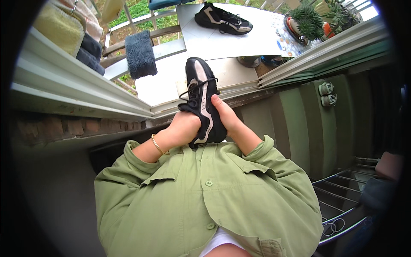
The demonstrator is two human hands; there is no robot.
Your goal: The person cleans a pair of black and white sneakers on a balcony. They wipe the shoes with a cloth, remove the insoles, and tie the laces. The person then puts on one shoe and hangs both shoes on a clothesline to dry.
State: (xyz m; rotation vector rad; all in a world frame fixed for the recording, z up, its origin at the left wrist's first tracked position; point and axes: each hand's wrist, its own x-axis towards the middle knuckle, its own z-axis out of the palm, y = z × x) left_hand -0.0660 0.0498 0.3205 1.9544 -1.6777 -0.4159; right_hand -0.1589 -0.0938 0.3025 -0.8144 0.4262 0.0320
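Observation:
A black sneaker [205,119] with pale side stripes and black laces is held in front of my chest, its toe pointing away from me. My left hand [186,125], with a gold bangle at the wrist, reaches into the shoe's opening, so its fingers are hidden. Along the sole side, my right hand [224,115] grips the sneaker with the thumb up; its other fingers are out of sight behind the shoe. A matching black sneaker [223,21] sits on the white ledge [205,45] outside the open window.
Sliding window frames [80,77] flank me on the left and right [324,54]. A dark fluffy cloth [140,54] hangs over the railing. Potted succulents [306,21] stand at the ledge's right end. Pale shoes [327,94] and a metal rack [340,199] are on the right.

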